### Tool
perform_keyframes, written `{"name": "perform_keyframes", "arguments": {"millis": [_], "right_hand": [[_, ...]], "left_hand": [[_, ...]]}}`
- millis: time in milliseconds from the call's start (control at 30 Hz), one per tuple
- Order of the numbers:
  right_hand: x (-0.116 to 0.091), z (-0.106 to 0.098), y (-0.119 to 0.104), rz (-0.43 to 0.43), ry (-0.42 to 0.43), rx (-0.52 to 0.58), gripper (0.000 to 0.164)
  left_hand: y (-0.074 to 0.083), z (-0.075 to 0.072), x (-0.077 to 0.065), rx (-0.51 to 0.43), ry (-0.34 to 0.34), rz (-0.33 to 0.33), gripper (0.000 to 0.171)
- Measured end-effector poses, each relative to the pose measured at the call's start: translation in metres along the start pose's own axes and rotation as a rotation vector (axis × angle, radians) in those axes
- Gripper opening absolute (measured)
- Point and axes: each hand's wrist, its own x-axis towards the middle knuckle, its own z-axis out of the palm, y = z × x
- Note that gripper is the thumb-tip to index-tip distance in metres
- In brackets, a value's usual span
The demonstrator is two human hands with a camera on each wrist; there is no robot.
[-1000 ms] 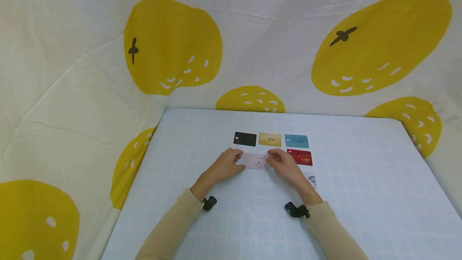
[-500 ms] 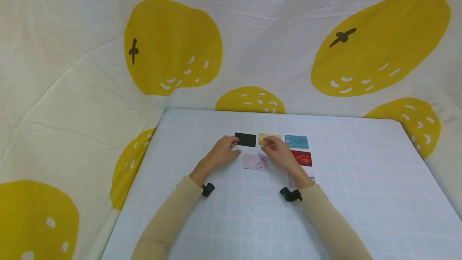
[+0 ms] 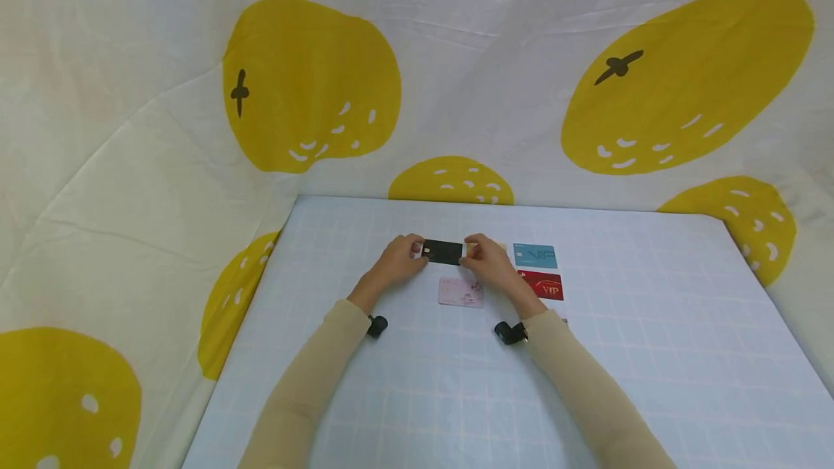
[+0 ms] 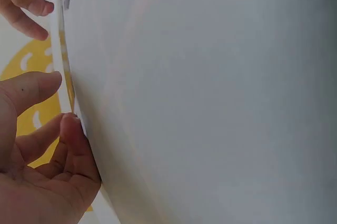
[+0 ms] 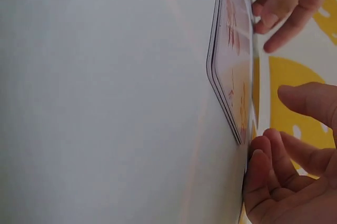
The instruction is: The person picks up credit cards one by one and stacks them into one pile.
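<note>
A black card [image 3: 444, 252] lies on the table between my two hands in the head view. My left hand [image 3: 397, 259] touches its left end, fingertips at the upper corner and thumb near the lower one. My right hand [image 3: 490, 263] touches the right end the same way and covers most of a gold card [image 3: 502, 245]. In the wrist views, the thumb and forefinger of the left hand [image 4: 47, 145] and of the right hand [image 5: 295, 166] stand apart, other fingertips low at the tabletop. Just below the black card lies a pink card [image 3: 460, 292], with layered edges in the right wrist view.
A blue VIP card [image 3: 536, 256] lies to the right, with a red VIP card [image 3: 547, 285] below it. Another card there is nearly hidden by the right sleeve [image 3: 573, 368]. The pale gridded table [image 3: 417, 396] meets a curtain [image 3: 456, 93] with yellow fruit prints behind.
Both hands have left the ends of the pink card and moved up and away to the ends of the black card. The pink card stays flat where it was.
</note>
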Motion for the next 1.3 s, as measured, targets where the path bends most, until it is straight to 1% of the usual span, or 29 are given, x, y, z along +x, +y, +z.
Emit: {"name": "perform_keyframes", "arguments": {"millis": [167,367,500,700,933,1300], "right_hand": [[0.005,0.003,-0.002,0.052,-0.031,-0.028,0.049],[0.009,0.004,-0.002,0.072,-0.040,-0.050,0.050],[0.012,0.005,-0.002,0.088,-0.044,-0.065,0.049],[0.014,0.007,-0.002,0.125,-0.043,-0.080,0.048],[0.014,0.008,-0.005,0.153,-0.044,-0.075,0.047],[0.014,0.008,-0.005,0.156,-0.028,-0.044,0.043]], "left_hand": [[-0.005,0.000,0.007,0.002,-0.025,-0.049,0.048],[-0.008,-0.002,0.014,0.034,-0.059,-0.051,0.049],[-0.007,-0.005,0.015,0.053,-0.072,-0.050,0.050],[-0.003,-0.006,0.013,0.068,-0.071,-0.052,0.049],[-0.002,-0.004,0.011,0.079,-0.065,-0.057,0.051],[-0.005,-0.001,0.012,0.081,-0.044,-0.039,0.050]]}}
